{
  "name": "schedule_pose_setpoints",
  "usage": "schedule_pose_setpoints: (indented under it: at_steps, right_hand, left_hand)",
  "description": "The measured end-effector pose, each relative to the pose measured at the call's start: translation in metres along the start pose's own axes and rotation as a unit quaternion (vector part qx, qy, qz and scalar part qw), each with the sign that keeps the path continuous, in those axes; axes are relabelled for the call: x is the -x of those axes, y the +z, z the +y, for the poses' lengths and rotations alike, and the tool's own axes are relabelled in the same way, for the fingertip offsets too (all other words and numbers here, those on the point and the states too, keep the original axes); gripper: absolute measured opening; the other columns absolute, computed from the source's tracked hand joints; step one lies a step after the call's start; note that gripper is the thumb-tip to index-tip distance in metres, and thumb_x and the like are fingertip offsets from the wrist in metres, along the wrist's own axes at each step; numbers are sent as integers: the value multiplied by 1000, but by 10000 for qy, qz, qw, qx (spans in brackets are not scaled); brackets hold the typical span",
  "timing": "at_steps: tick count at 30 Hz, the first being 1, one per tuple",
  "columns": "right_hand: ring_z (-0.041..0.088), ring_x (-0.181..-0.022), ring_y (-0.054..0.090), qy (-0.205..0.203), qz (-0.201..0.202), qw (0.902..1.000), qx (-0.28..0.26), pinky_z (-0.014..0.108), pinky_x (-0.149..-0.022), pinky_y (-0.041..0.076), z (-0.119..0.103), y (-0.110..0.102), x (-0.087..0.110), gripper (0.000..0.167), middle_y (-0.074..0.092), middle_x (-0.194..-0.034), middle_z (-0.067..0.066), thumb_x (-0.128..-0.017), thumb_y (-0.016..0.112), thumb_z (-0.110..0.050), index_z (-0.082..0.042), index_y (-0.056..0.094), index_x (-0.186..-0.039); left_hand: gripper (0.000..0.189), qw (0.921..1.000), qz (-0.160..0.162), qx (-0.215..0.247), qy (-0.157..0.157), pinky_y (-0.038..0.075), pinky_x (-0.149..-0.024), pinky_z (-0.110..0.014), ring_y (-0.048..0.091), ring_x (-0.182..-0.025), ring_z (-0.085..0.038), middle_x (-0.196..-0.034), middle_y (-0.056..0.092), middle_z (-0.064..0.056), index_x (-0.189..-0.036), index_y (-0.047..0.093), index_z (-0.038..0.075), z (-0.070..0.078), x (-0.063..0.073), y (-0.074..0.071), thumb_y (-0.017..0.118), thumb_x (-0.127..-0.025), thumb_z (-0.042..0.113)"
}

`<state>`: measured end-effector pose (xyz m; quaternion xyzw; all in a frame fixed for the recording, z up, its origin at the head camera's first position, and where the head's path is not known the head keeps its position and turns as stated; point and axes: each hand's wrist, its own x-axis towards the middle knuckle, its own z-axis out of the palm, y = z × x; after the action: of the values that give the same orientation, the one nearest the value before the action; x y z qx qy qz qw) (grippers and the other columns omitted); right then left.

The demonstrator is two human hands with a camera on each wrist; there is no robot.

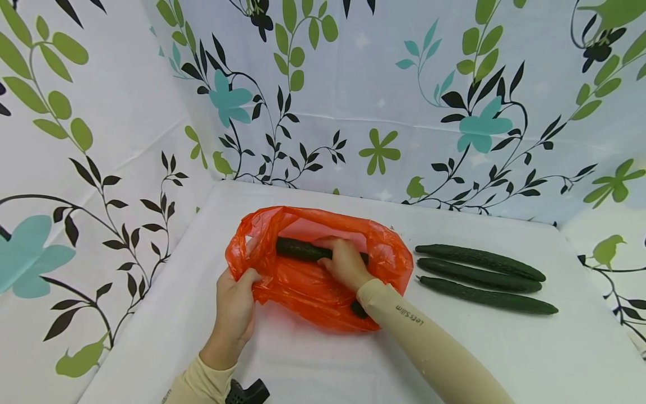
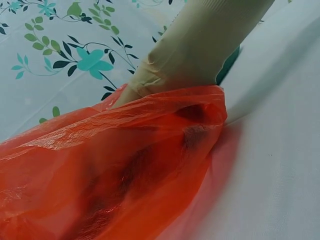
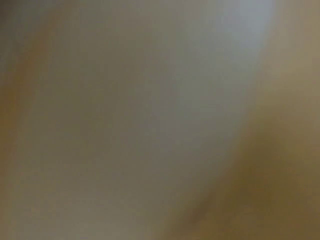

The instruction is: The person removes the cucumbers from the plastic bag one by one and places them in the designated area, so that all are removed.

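A red plastic bag (image 1: 313, 303) lies with its mouth open in the middle of the table in the head view. At its left rim my left hand (image 1: 234, 303) pinches the plastic between thumb and fingers. My right hand (image 1: 347, 262) reaches into the mouth and grips a dark green cucumber (image 1: 298, 249), which lies crosswise there. The dark end of another cucumber (image 1: 359, 309) shows by the right wrist. In the left wrist view, the bag (image 2: 115, 165) covers the right hand, with dark shapes showing through. The right wrist view is too blurred to make out anything.
To the right of the bag, a cucumber (image 1: 479, 260), a second cucumber (image 1: 479, 275) and a third cucumber (image 1: 489, 294) lie side by side on the white table (image 1: 454, 348). Patterned cloth (image 1: 343, 101) rises behind. A black object (image 1: 247, 393) sits near the left sleeve.
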<state>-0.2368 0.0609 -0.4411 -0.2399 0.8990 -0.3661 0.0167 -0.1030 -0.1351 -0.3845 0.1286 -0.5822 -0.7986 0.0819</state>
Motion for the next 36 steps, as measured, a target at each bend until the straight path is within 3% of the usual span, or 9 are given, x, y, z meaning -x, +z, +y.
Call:
schedule_pose_setpoints:
  at_steps: [5,12,17,30,36]
  right_hand:
    - [18,-121,60,-62,7,9997,223,37,-106,47,0,1,3,43,69,-126,1,-89,76,-6,-12,69,-131]
    - [17,-118,62,-181,30,9995,273,38,-104,48,-3,-3,9,43,69,-126,-1,-90,75,-6,-13,69,-132]
    - [17,-116,62,-310,18,9989,361,37,-104,48,-5,-10,12,42,68,-126,-2,-91,74,-6,-13,69,-132]
    - [14,-117,59,-144,-184,9996,143,37,-106,47,-13,-24,17,42,65,-129,-6,-94,72,-10,-18,67,-135]
    - [11,-119,56,-66,-341,9989,-306,37,-107,45,-16,-29,22,41,63,-130,-9,-95,71,-12,-20,66,-135]
  left_hand:
    - [42,9999,151,17,-34,55,-89,-28,52,-112,-27,-133,49,-10,-141,43,0,1,-1,0,40,-99,2]
    - [46,9991,116,248,321,50,-100,-28,46,-131,-23,-147,44,-4,-153,40,7,-1,-3,-2,44,-108,14]
    - [46,9975,295,405,503,49,-101,-29,46,-132,-24,-147,45,-5,-153,39,6,-1,-4,-2,44,-108,17]
    - [44,9928,763,500,775,46,-105,-31,46,-132,-23,-145,47,-7,-150,42,1,-3,-11,-4,43,-108,15]
    - [44,9902,1060,372,833,46,-105,-31,49,-127,-24,-140,49,-10,-148,43,-3,-2,-15,-7,44,-108,16]
